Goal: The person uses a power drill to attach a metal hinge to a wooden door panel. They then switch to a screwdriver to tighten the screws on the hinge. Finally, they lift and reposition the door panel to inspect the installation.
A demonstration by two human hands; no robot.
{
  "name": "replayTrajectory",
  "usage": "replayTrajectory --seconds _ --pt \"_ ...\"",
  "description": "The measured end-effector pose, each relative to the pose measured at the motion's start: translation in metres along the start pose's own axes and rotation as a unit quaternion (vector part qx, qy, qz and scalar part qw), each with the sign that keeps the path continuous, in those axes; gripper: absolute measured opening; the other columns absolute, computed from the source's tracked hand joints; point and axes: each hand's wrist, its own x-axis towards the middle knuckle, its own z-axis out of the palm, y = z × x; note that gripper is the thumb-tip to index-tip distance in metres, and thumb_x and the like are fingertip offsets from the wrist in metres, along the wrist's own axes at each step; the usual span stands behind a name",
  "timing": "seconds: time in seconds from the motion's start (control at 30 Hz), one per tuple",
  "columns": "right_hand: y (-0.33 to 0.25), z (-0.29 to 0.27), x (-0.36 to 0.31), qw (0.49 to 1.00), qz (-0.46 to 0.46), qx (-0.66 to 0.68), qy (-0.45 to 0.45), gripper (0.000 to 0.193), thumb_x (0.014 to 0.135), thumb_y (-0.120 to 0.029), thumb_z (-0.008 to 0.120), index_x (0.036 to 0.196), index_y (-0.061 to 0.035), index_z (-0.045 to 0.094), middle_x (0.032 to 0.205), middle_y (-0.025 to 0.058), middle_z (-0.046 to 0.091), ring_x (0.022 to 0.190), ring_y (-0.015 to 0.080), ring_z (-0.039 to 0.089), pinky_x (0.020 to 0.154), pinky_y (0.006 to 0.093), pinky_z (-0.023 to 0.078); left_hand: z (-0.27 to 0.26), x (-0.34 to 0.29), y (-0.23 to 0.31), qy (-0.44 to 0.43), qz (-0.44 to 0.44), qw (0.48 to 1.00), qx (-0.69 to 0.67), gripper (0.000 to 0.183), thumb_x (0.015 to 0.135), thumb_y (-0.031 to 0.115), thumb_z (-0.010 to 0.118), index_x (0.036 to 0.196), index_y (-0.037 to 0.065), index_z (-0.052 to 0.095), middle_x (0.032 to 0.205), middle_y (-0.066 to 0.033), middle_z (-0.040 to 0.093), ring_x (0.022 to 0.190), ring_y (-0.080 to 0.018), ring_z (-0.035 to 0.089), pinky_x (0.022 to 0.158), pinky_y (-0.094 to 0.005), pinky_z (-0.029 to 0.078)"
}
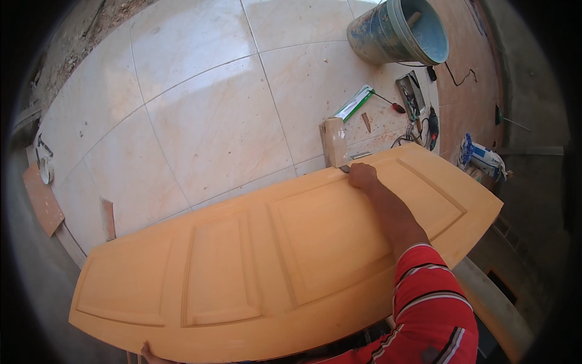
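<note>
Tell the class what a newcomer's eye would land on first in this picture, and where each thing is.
A big orange panelled door fills the lower half, lying flat above a pale tiled floor. The right hand rests on its far edge beside a small wooden block; the left hand grips the near edge. A stained blue bucket stands at top right.

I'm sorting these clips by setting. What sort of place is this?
Probably a building site or a room under renovation. A spattered bucket and scattered hand tools lie on a dusty tiled floor, and a bare panelled wooden door lies flat, with the right hand at its far edge.
</note>
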Motion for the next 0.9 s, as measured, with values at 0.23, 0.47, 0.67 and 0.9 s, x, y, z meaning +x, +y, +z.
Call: replayTrajectory --seconds 0.23,0.47,0.67,0.9 --pt "0.002 -0.006 0.008 0.999 -0.037 -0.016 -0.016 0.033 0.091 -0.022 0.063 0.116 -0.0067 0.078 0.120 0.0160 0.077 0.113 0.0323 0.074 0.095 0.0447 0.059 0.052 -0.031 0.029 0.058 0.056 0.995 0.060 0.055 0.103 0.034 0.053 0.137 -0.008 0.054 0.136 -0.0283 0.060 0.121 -0.0426 0.059 0.103 -0.0564 0.050" --pt "0.002 -0.017 0.020 0.996 -0.056 -0.007 -0.063 0.031 0.089 -0.018 0.063 0.111 -0.0033 0.079 0.116 0.0187 0.077 0.109 0.0323 0.075 0.092 0.0454 0.059 0.072 -0.037 0.046 0.061 0.080 0.993 0.067 0.050 0.101 0.031 0.054 0.131 -0.009 0.058 0.129 -0.0275 0.063 0.115 -0.0422 0.062 0.100 -0.0554 0.052" --pt "0.001 -0.012 0.023 0.994 -0.078 -0.057 -0.056 0.034 0.092 -0.021 0.062 0.118 -0.0046 0.077 0.124 0.0167 0.076 0.116 0.0333 0.072 0.097 0.0462 0.058 0.073 -0.032 0.047 0.056 0.104 0.989 0.087 0.049 0.101 0.031 0.055 0.129 -0.009 0.060 0.127 -0.0276 0.064 0.113 -0.0426 0.063 0.099 -0.0551 0.053" --pt "0.018 -0.011 0.019 0.993 -0.105 -0.057 -0.019 0.037 0.095 -0.028 0.060 0.120 -0.0044 0.075 0.128 0.0182 0.073 0.119 0.0348 0.070 0.101 0.0475 0.055 0.079 -0.042 0.046 0.067 0.093 0.990 0.083 0.050 0.101 0.032 0.055 0.131 -0.008 0.060 0.129 -0.0290 0.063 0.111 -0.0424 0.064 0.097 -0.0539 0.055"
